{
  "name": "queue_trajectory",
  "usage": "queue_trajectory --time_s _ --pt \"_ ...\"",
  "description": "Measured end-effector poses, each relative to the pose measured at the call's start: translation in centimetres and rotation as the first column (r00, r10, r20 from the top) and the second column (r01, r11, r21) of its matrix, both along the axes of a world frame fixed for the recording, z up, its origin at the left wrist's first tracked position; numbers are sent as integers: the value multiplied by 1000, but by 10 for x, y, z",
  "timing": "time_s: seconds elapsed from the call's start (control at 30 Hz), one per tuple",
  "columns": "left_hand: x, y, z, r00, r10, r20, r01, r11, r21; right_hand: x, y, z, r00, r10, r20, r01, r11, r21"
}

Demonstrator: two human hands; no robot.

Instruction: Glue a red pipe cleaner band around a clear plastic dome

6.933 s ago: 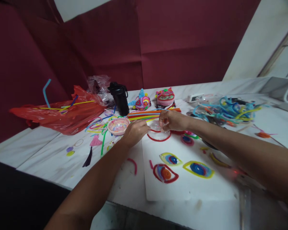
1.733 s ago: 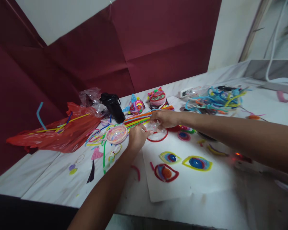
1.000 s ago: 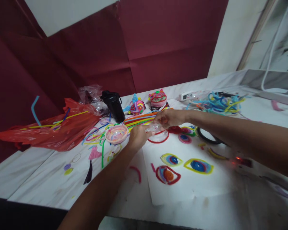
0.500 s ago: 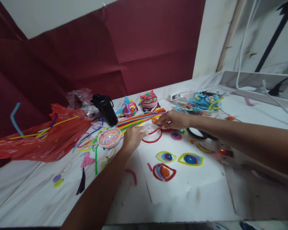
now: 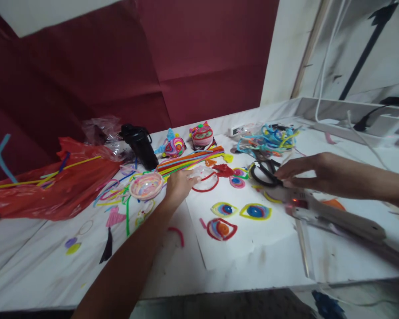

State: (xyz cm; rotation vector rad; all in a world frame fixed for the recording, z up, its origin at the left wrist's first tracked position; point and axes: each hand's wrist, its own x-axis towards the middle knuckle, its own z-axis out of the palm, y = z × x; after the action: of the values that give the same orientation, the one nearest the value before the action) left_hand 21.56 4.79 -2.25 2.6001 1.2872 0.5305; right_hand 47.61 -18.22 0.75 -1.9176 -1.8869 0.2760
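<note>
My left hand is closed at the left edge of a clear, shallow dish-like piece with a red fuzzy rim, pinching that edge. At the right, my right hand has its fingers curled at the black handles of the scissors, which lie on the table; the fingertips are partly hidden. Just below that hand is a glue gun with a red light on. On the white paper lie eye shapes made of coloured pipe cleaners, among them a yellow-edged eye and a red-edged eye.
Behind the hands lie a bundle of pipe cleaners, two decorated figures and a black bottle. A pink-toned bowl and a red plastic bag are at left. A tangle of blue pipe cleaners sits at back right.
My right hand has moved right, from beside the red-rimmed piece to the scissors handles. My left hand stays at the piece's edge. The view has shifted slightly.
</note>
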Motion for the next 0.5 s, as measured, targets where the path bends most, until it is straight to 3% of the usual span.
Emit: queue_trajectory --time_s 0.17,0.33,0.5 --pt "0 -2 -1 1000 17 15 -17 1000 -5 -54 61 3 995 97 -29 -96 995 16" --pt "-2 -3 1 1000 -18 8 18 999 -29 -84 136 -18 996 -23 -81 30 996 83" --pt "-2 -2 -1 1000 -20 12 20 999 -32 -87 165 -37 983 -128 -133 134 990 39"
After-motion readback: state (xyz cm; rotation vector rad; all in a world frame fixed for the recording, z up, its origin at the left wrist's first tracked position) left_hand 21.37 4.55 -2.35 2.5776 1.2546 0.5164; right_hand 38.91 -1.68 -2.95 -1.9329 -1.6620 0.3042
